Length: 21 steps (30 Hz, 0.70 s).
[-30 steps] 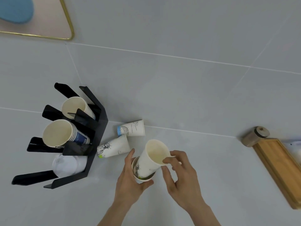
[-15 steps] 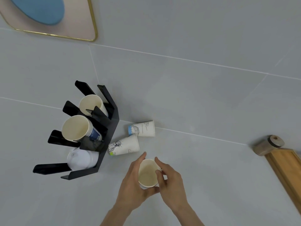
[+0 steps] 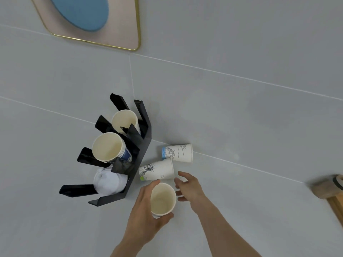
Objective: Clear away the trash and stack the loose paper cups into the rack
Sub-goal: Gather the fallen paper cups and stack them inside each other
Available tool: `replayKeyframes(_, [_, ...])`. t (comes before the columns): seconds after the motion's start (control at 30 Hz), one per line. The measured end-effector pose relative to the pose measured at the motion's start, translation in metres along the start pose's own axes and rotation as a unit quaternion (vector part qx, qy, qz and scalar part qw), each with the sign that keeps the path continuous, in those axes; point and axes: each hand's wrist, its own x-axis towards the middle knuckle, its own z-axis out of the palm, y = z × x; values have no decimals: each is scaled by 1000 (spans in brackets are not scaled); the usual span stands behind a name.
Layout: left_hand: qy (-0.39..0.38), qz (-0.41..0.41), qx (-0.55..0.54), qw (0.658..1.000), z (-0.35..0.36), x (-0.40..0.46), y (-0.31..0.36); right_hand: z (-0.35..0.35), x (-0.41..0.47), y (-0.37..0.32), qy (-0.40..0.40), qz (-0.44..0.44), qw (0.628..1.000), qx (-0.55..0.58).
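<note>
My left hand (image 3: 146, 217) is gripping an upright cup (image 3: 163, 199); right hand (image 3: 189, 186) spread empty, nearing two fallen cups (image 3: 157, 170) at 12 o'clock; rack (image 3: 137, 154) at 10 o'clock partly filled; those remaining.

**Pale grey tiled surface, evenly lit**

The frame is filled by large pale grey tiles (image 3: 241, 117), divided by thin white grout lines (image 3: 232, 76). At the upper left, a pink panel with a gold rim (image 3: 128, 21) and a blue oval (image 3: 83, 12) is seen. A wooden piece (image 3: 328, 188) is cut off at the right edge.
</note>
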Motion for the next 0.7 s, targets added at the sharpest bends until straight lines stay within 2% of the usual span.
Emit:
replayKeyframes(0.17, [4,-13,-11,1000,-10,0,-11,26,28,3,-21,58,998,33])
replayKeyframes(0.4, [7,-18,-21,1000,-8,2,-11,27,15,10,51,12,990,132])
replayKeyframes(0.6, [21,-24,-37,999,-3,6,-3,-24,-41,-22,122,-133,964,195])
replayKeyframes(0.7, [25,-29,-39,999,1,9,0,-49,-79,-32,155,-239,948,140])
